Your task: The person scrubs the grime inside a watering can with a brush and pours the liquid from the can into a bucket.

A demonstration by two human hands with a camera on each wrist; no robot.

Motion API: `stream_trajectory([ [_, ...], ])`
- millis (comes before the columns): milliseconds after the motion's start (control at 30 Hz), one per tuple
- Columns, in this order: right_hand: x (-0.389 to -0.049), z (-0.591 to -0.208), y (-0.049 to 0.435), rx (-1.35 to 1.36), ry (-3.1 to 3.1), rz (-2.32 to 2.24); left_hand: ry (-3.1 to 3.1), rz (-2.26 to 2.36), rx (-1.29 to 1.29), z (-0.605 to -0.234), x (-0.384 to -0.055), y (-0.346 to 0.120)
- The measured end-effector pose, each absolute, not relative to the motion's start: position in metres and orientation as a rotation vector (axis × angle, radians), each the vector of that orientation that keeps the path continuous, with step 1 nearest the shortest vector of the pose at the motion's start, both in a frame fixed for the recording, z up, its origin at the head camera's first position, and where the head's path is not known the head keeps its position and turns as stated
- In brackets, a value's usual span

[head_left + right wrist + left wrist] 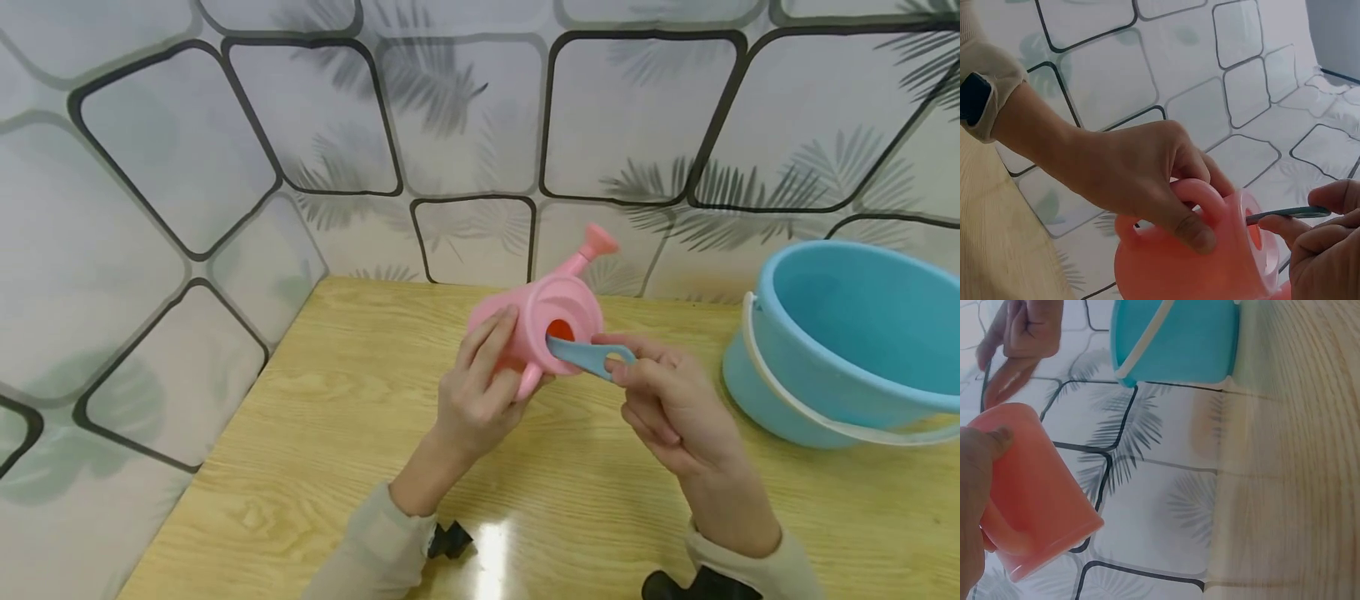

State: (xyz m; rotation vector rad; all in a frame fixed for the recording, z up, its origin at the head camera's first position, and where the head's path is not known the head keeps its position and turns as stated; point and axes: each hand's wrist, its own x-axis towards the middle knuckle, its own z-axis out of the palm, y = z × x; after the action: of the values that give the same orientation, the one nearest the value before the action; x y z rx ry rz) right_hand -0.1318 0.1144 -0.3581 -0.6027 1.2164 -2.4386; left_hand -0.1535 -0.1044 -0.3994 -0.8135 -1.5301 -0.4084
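Observation:
A pink toy watering can point(501, 302) is held tilted above the table, its round opening turned toward the right hand. My left hand point(480, 400) grips it around the body and handle, the thumb lying on its side in the right wrist view. My right hand point(678, 408) pinches the looped end of a blue handle point(588, 354), perhaps of a toy shovel. The handle's other end goes into the can's opening, where it is hidden. In the left wrist view the can point(1041, 481) shows its body and base.
A light blue bucket point(810, 367) with a white handle point(795, 400) stands on the wooden table point(322, 417) at the right. Behind and to the left rises a wall point(465, 117) with a stone and leaf pattern.

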Motion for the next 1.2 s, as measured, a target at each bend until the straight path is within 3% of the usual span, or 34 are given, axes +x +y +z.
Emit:
stream_trajectory([
  [200,-0.128,-0.357,0.114,-0.660,1.058,-2.411,-1.548,-0.395,-0.800,-0.402,-0.153,-0.106],
  [567,-0.101,-0.353,0.097,-0.421,0.762,-2.565,-1.506,-0.437,-0.752,-0.402,-0.149,-0.097],
  [933,-0.096,-0.353,0.095,-0.263,0.674,-2.653,-1.578,-0.441,-0.713,-0.413,-0.143,-0.088],
  [1200,-0.095,-0.350,0.093,-0.386,0.837,-2.742,-1.729,-0.473,-0.749,-0.412,-0.141,-0.089],
])
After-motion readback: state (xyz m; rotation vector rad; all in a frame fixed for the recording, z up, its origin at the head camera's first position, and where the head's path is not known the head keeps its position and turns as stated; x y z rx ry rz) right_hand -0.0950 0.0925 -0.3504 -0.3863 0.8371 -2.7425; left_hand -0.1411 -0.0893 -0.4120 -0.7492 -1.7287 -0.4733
